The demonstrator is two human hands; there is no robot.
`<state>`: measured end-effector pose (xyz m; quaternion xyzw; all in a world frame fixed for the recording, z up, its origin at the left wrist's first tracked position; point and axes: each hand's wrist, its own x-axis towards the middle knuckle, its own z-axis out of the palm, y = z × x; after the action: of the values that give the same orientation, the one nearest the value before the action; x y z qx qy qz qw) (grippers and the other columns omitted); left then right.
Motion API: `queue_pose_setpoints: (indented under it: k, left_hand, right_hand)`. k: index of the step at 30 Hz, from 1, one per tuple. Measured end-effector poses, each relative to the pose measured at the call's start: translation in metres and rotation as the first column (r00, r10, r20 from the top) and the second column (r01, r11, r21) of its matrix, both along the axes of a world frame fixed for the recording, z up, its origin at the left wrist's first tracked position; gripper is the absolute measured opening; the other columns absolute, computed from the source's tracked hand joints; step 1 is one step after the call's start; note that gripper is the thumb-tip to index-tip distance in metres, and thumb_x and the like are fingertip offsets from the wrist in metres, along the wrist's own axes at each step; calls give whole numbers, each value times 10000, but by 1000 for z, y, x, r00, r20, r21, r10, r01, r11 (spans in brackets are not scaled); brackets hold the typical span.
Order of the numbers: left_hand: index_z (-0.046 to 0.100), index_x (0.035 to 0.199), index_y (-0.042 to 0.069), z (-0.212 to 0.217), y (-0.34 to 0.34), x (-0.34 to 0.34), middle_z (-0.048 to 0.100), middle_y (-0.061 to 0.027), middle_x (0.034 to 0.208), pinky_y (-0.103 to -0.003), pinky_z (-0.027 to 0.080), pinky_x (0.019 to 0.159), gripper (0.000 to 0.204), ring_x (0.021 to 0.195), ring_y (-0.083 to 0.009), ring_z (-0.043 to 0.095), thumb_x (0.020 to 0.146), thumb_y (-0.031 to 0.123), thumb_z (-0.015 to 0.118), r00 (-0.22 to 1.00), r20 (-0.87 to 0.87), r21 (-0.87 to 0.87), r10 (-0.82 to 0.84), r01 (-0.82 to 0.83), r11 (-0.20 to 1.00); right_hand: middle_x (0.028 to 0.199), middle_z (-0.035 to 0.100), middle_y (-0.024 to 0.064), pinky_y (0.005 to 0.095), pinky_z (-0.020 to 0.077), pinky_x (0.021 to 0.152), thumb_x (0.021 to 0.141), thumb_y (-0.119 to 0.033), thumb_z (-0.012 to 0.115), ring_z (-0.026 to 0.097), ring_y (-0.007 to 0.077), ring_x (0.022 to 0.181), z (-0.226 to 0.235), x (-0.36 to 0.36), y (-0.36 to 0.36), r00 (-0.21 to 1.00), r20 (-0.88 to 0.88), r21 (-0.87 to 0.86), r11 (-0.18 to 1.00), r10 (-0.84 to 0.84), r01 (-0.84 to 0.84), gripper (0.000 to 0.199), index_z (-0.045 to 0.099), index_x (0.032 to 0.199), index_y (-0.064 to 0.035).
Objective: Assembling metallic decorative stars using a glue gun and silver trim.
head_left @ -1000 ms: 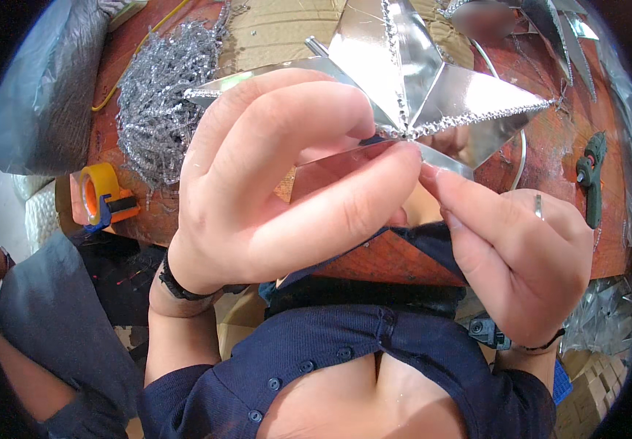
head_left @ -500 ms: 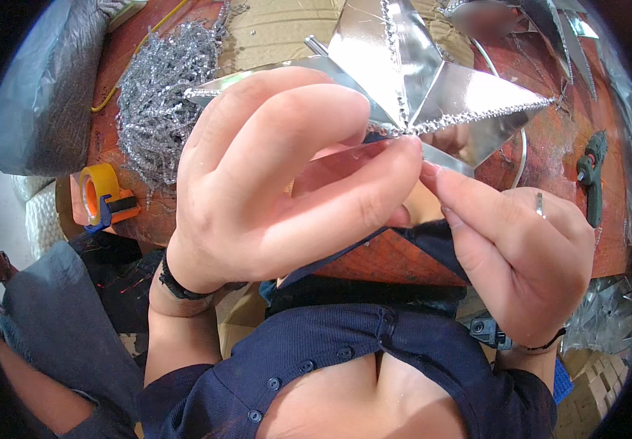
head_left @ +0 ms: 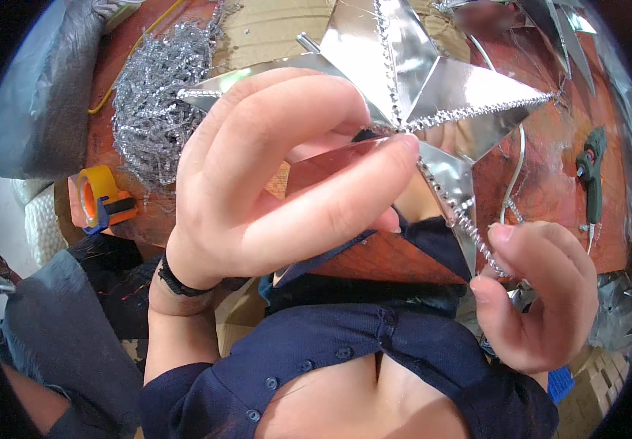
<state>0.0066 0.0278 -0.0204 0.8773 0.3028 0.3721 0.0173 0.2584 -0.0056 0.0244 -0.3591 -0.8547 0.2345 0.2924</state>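
Note:
A shiny silver five-pointed star (head_left: 374,51) with folded, mirror-like faces is in front of me. Silver tinsel trim (head_left: 477,112) runs along several of its ridges from the centre. My left hand (head_left: 264,183) grips the star on its left side, thumb pressed near the centre; its fingers hide part of the left and lower arms. On the lower right arm lies a tinsel strand (head_left: 456,210), whose lower end veers off toward my right hand (head_left: 543,293). The right thumb and forefinger are apart, with the strand's end between them and no visible pinch.
A heap of silver tinsel (head_left: 161,102) lies left on the red table, near an orange tape dispenser (head_left: 101,197). A dark green glue gun (head_left: 590,175) rests at the right, with a pale cord (head_left: 522,157) nearer the star. Cardboard (head_left: 279,36) lies behind. Another person's arm shows far left.
My right hand has moved down and right from the star's centre, and its fingers have parted. The tinsel strand on the lower right arm has come into view. My left hand keeps its grip.

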Motion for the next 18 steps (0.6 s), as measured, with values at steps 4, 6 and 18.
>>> queue_pose_setpoints:
  k: [4, 6, 18]
  left_hand:
    - [692, 985, 63, 0, 3, -1, 527, -109, 995, -357, 531, 773, 364, 896, -252, 594, 763, 351, 701, 999, -46, 30, -15, 16, 999]
    - [694, 985, 59, -1, 3, -1, 531, -108, 996, -351, 529, 774, 375, 897, -248, 594, 772, 368, 688, 999, -52, 35, -7, 9, 999]
    - [681, 1018, 42, 4, -5, 0, 539, -141, 1022, -369, 525, 810, 377, 917, -262, 593, 817, 362, 674, 999, -33, -96, 12, -15, 995]
  right_hand:
    - [781, 632, 148, 287, 384, 459, 711, 37, 667, 480, 196, 482, -4, 7, -3, 999, 25, 10, 999, 32, -32, 343, 591, 1045, 65]
    - [732, 618, 129, 287, 371, 452, 694, 59, 659, 472, 192, 476, -2, 9, -3, 997, 72, -3, 1000, 18, -18, 334, 611, 1024, 60]
    - [528, 464, 37, 276, 292, 418, 582, 117, 685, 403, 157, 431, -10, 2, -10, 997, 53, -53, 996, -64, 67, 368, 696, 938, 23]
